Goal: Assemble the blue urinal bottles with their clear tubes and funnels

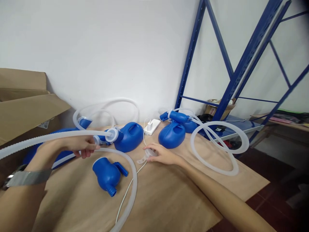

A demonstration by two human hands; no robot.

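My left hand (85, 146) is closed with curled fingers on a translucent white hose (131, 161), which loops right and down across the table. My right hand (163, 154) grips a clear plastic cap with a strap tab (143, 159) between thumb and fingers, just above the tabletop. Between the hands and nearer to me lies a blue funnel-shaped urinal head (107, 175) with a handle and a short spout. Behind it rests a blue urinal bottle (131, 137) with a clear collar (111, 134) and a ribbed hose (48, 138) passing over my left forearm.
Another blue bottle (172, 134) lies to the right, with a coiled hose (212, 170) beyond the table edge side. A white power strip (152, 127) with a plug sits near the wall, its cable (125, 195) running toward me. An open cardboard box (29, 112) stands left; blue shelving (227, 83) rises right.
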